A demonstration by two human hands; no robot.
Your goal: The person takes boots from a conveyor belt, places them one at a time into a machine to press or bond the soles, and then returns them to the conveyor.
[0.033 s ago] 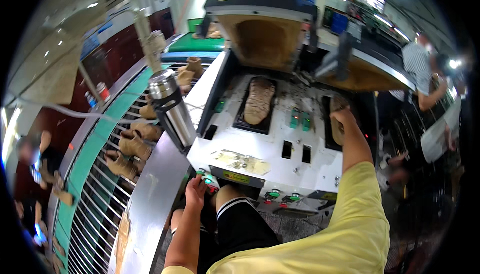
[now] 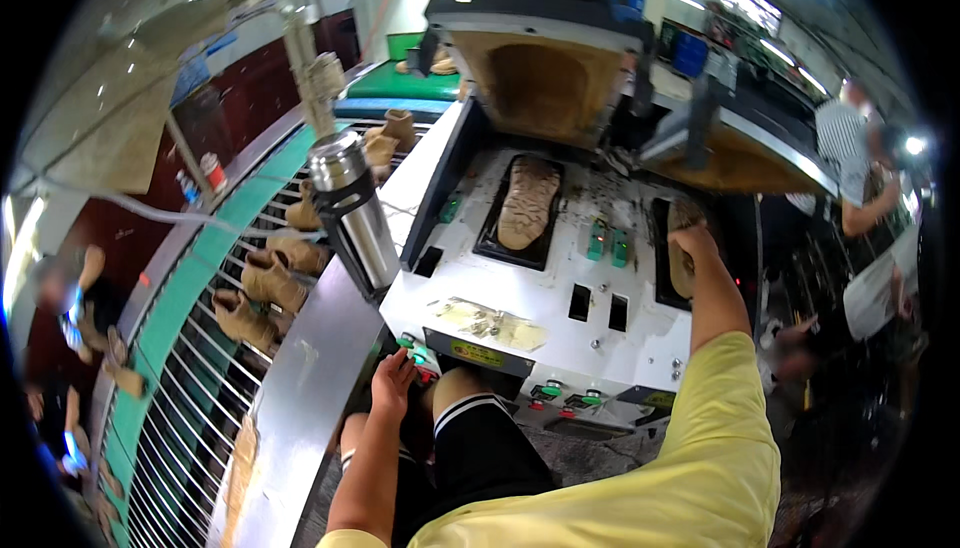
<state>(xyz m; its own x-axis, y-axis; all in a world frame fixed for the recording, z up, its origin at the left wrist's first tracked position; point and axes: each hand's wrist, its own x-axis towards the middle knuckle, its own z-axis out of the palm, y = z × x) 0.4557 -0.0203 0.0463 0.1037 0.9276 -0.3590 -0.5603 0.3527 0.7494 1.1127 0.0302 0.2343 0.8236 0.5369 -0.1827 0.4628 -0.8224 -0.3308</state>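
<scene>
My right hand (image 2: pixel 697 238) is closed on a tan boot (image 2: pixel 682 273) lying sole up in the dark right-hand recess of a white press machine (image 2: pixel 415 303). The hand covers the middle of that boot. My left hand (image 2: pixel 393 378) reaches to the machine's front left corner, its fingers stretched out at a green button (image 2: pixel 405 341); whether they press it I cannot tell. A second tan boot (image 2: pixel 528 203) sits sole up in the left-hand recess. Above it the left lid (image 2: pixel 535 18) stands raised, with a tan hollow lining. The right lid (image 2: pixel 745 138) is tilted up partway.
A steel thermos cup (image 2: pixel 350 213) stands on the metal ledge at my left. Beyond it, several tan boots (image 2: pixel 272 283) rest on a barred rack beside a green conveyor belt (image 2: pixel 170 333). People work at the far left, and a person in a striped shirt (image 2: pixel 840 138) is at the right.
The view has shifted slightly, so the machine appears a little lower and to the right. Both hands keep their places on the boot and at the button.
</scene>
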